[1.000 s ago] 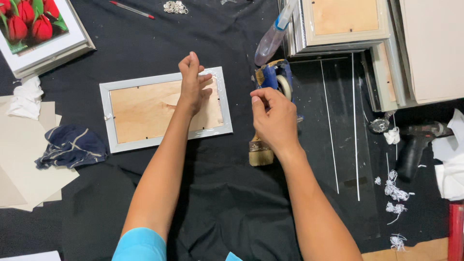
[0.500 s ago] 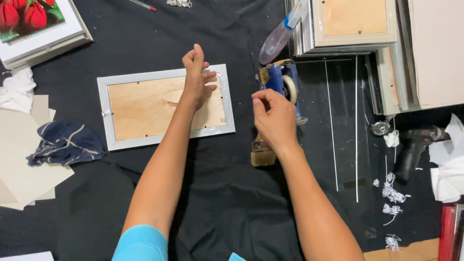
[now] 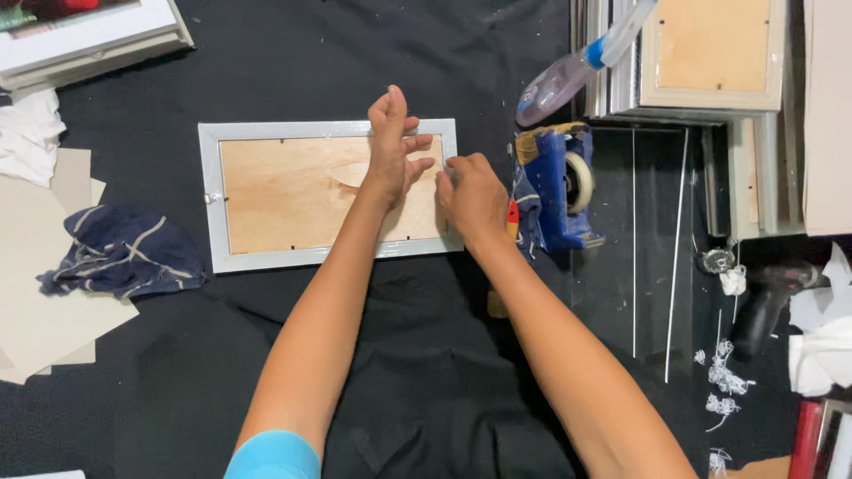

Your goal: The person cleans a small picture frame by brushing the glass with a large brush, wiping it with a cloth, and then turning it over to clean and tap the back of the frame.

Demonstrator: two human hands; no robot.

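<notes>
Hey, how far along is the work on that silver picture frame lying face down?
Done: the plywood backing board sits inside the silver picture frame. In hand: the left hand presses the board while the right hand works the frame's right edge. Left: the other edges show no tape; the blue tape dispenser waits alongside.

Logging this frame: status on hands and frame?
Left hand flat on picture frame backing. Right hand at its right edge. Tape dispenser beside, clear.

Right hand [image 3: 472, 197] covers the picture frame [image 3: 266, 129] right edge, fingertips unseen (grip unclear). Brush [image 3: 497, 304] mostly under the right forearm. Spray bottle [image 3: 568, 75] top and stacked frames [image 3: 710, 53] cut off by the upper edge.
</notes>
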